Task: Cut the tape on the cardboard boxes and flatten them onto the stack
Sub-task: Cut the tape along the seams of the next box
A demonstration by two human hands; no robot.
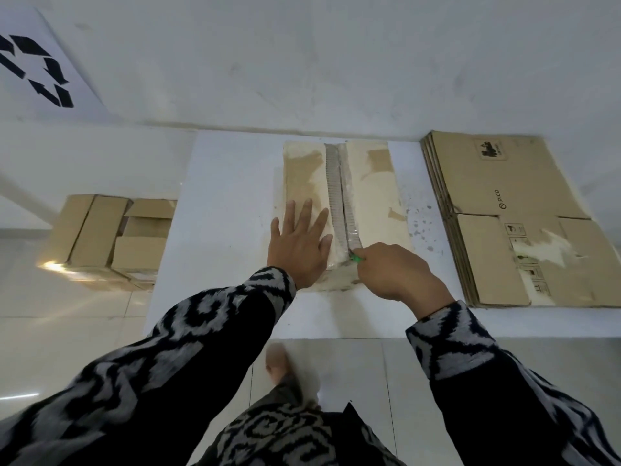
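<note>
My left hand (301, 243) lay flat, fingers spread, steadying the box (339, 210) at centre; my right hand (391, 270) gripped the green cutter (355, 259) at the tape seam's (342, 200) six-o'clock end. A shallow blade should suit, pulled away from my fingers; the stack (517, 216) waited at three o'clock.

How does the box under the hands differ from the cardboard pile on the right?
The box under the hands stands assembled, its taped seam facing up; the pile on the right lies flattened in layers. The box's top is pale and scuffed; the pile's top sheet is browner, with printed symbols. The left hand presses the box and the right hand holds a green cutter at its seam; the pile lies untouched. Both rest on the white mat.
</note>
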